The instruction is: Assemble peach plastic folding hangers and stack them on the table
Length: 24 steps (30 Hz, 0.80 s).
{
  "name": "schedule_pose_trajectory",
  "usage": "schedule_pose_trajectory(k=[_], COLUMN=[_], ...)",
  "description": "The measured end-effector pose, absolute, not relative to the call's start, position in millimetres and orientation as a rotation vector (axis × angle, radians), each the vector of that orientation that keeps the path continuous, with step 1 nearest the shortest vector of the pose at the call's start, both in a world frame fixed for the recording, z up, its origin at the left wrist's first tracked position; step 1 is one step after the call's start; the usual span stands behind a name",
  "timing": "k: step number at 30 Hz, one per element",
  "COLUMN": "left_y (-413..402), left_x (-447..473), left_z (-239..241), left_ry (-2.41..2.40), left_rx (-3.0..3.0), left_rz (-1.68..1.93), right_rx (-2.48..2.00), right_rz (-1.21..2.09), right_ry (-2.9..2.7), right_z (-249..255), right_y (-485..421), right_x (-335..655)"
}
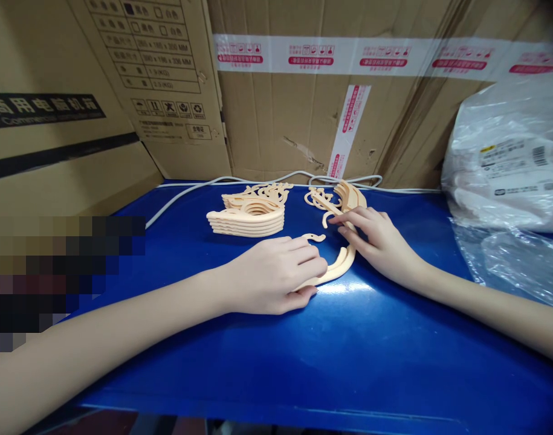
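Note:
A loose bundle of thin beige curved cut-out pieces (338, 267) lies on the blue table top (303, 362) between my hands. My left hand (276, 275) grips its near end, thumb under and fingers curled over. My right hand (378, 241) rests on its far side, fingers pressed against the pieces near the ornate upper ends (335, 199). A neat stack of the same beige pieces (251, 211) sits just behind my left hand, untouched.
Cardboard boxes (303, 103) form a wall behind the table. A white cable (240, 179) runs along their base. A crinkled clear plastic bag (507, 175) with white contents lies at the right. A blurred patch covers the left edge.

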<state>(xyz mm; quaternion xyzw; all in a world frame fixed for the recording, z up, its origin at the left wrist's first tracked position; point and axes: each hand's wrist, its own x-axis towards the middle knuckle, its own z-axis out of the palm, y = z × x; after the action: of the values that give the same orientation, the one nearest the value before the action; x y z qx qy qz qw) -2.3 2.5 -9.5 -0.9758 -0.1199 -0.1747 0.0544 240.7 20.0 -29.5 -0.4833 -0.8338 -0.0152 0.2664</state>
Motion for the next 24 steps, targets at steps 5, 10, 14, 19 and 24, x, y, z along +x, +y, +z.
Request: schedule_pose_trajectory(k=[5, 10, 14, 19, 24], left_y=[3.4, 3.5, 3.4, 6.1, 8.7], left_x=[-2.4, -3.2, -4.7, -6.3, -5.5], left_z=[-10.7, -12.4, -12.3, -12.2, -10.6], left_ry=[-0.323, -0.313, -0.333, -0.435, -0.52], left_rx=[-2.974, -2.991, -3.044, -3.055, -3.01], left_rz=[-0.512, -0.542, -0.567, -0.649, -0.67], right_rx=[-1.304, -1.257, -1.134, -1.093, -0.997], right_rz=[-0.064, -0.047, 0.015, 0.073, 0.135], right_ry=[-2.278, -2.285, -2.316, -2.35, -2.412], right_z=[-28.2, -26.4, -24.9, -23.7, -22.6], right_y=[18.7, 16.9, 16.0, 15.0, 13.3], right_x=[240.0, 238.3, 237.3, 237.1, 237.6])
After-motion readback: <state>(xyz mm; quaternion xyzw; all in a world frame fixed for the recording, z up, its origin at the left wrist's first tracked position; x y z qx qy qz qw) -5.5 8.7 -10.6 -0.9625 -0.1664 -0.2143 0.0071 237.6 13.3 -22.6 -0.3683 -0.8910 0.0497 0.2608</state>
